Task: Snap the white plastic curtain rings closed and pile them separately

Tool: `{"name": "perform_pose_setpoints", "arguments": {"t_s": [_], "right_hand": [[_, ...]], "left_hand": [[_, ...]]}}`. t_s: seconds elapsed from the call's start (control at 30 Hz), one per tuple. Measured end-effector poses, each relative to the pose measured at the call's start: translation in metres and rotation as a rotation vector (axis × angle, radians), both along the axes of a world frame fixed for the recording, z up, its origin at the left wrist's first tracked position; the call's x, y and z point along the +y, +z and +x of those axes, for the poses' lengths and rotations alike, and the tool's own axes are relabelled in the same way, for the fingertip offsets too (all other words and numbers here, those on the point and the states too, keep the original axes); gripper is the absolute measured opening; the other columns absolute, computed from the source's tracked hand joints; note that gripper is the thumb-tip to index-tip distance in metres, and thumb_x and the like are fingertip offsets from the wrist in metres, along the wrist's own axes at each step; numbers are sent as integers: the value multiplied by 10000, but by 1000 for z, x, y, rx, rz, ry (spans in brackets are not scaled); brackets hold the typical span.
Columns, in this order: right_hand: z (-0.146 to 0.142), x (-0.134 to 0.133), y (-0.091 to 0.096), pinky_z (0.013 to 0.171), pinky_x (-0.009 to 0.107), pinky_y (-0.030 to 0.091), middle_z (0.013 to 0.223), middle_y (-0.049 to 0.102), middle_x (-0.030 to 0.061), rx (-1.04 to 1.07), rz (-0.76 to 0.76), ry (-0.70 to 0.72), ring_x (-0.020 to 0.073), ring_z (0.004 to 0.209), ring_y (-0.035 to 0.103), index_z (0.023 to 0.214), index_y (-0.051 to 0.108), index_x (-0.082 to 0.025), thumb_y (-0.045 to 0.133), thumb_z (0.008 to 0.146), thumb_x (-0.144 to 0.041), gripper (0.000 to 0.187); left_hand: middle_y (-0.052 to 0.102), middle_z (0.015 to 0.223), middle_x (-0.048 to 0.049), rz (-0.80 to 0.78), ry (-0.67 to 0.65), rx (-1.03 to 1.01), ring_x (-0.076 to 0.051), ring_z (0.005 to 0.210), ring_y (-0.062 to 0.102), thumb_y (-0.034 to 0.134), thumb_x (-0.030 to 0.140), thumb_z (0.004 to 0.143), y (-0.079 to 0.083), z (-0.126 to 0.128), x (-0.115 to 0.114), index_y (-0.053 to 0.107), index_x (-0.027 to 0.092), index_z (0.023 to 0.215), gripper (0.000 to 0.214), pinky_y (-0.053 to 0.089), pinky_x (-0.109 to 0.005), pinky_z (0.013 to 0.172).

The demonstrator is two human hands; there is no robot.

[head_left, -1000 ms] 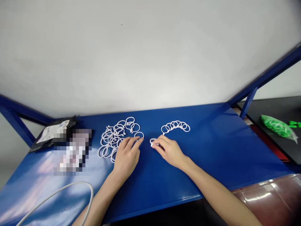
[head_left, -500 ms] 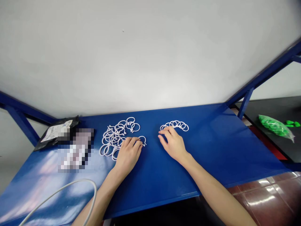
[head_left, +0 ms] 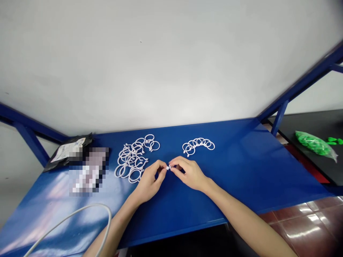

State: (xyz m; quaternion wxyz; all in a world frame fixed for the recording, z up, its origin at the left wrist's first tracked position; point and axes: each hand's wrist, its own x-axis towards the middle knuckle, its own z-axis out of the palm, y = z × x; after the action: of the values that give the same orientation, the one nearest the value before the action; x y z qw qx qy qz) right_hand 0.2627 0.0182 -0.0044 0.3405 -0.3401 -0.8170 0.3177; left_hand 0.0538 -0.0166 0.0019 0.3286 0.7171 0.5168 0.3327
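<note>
We see both sets of fingertips meeting on one small white ring [head_left: 168, 167], pinched between the left hand [head_left: 150, 181] and the right hand [head_left: 189, 174]. The fingers of each hand are drawn narrow around it, thumb against forefinger. The ring is held just above the bench [head_left: 241, 171], roughly midway along its length and midway between its back and front edges. Only a small white knob of the ring shows between the fingertips; the rest is hidden.

Just beside the left hand, toward the back left, we find a loose pile of white rings [head_left: 134, 157], thin, round and overlapping, some with a small clasp. Toward the back edge, apart from the right hand, a curved row of rings [head_left: 198, 145] lies neatly overlapped.

The bench surface is smooth, glossy blue, with bare room to the right of the hands and along the front edge. At the back left corner lies a black packet [head_left: 68, 152] with a white label. A white cable [head_left: 80, 214] curves over the front left corner. A green bag [head_left: 314, 144] rests on a dark surface beyond the right edge.
</note>
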Motion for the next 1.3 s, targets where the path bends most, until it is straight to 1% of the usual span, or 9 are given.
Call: {"name": "perform_pose_setpoints", "arguments": {"t_s": [0.07, 0.1, 0.2, 0.37, 0.47, 0.6, 0.9, 1.17, 1.3], "right_hand": [[0, 0, 0, 693, 264, 538, 1031, 740, 27, -42, 2, 6, 134, 746, 689, 1089, 649, -236, 554, 1035, -279, 117], [0, -1, -1, 685, 259, 529, 1010, 742, 23, -52, 3, 3, 135, 744, 689, 1089, 654, -233, 553, 1036, -278, 122], [-1, -1, -3, 701, 255, 520, 1021, 743, 26, -65, -2, -3, 138, 776, 698, 1091, 660, -221, 545, 1040, -273, 136], [-2, -1, -3, 706, 252, 508, 1021, 748, 32, -98, 9, -3, 142, 799, 698, 1074, 668, -215, 519, 1057, -290, 167], [-1, -1, -3, 713, 256, 505, 1019, 746, 34, -118, 40, 8, 148, 816, 698, 1079, 668, -212, 496, 1067, -290, 189], [1, -2, -4, 721, 258, 504, 1018, 737, 29, -165, 64, 26, 149, 833, 697, 1094, 667, -216, 462, 1082, -296, 221], [-1, -7, 2, 651, 254, 475, 963, 710, 29, -290, 132, 74, 137, 761, 674, 1061, 663, -201, 385, 1108, -332, 311], [-1, -9, 5, 631, 258, 470, 918, 685, 30, -367, 164, 92, 138, 731, 662, 1029, 666, -191, 388, 1110, -327, 320], [-1, -9, 4, 620, 259, 467, 923, 682, 28, -377, 162, 94, 141, 724, 664, 1033, 659, -199, 399, 1106, -317, 295]], "left_hand": [[649, 843, 11, -1, 7, -19, -126, 728, 583, 458, 315, 1033, -1, 0, 0, 599, 210, 945, 197, 477, -257, 699], [664, 859, 6, 5, 11, -27, -126, 741, 598, 467, 317, 1032, -2, 0, 0, 608, 209, 957, 192, 486, -256, 708], [703, 908, -3, 50, 38, -20, -124, 748, 631, 509, 306, 1017, -8, 1, 0, 628, 213, 1016, 151, 504, -249, 702], [711, 872, 6, 196, 41, 64, -114, 666, 623, 538, 257, 1004, -15, 1, 0, 645, 225, 1023, 113, 492, -224, 620], [723, 896, 1, 275, 18, 89, -121, 730, 670, 527, 229, 1013, -16, 1, 0, 634, 224, 1023, 108, 519, -226, 669], [728, 884, 6, 311, -12, 138, -125, 762, 699, 511, 203, 1021, -17, 1, -1, 616, 223, 998, 109, 533, -228, 701], [717, 834, -17, 495, -24, 249, -144, 694, 679, 458, 158, 1027, -23, 2, -5, 591, 215, 939, 170, 523, -253, 650], [682, 768, -8, 599, -43, 300, -133, 612, 600, 409, 24, 965, -20, 3, -6, 591, 206, 893, 267, 477, -254, 601], [680, 769, -12, 604, -55, 344, -135, 602, 579, 395, -14, 936, -20, 3, -6, 587, 204, 887, 294, 468, -259, 597]]}}
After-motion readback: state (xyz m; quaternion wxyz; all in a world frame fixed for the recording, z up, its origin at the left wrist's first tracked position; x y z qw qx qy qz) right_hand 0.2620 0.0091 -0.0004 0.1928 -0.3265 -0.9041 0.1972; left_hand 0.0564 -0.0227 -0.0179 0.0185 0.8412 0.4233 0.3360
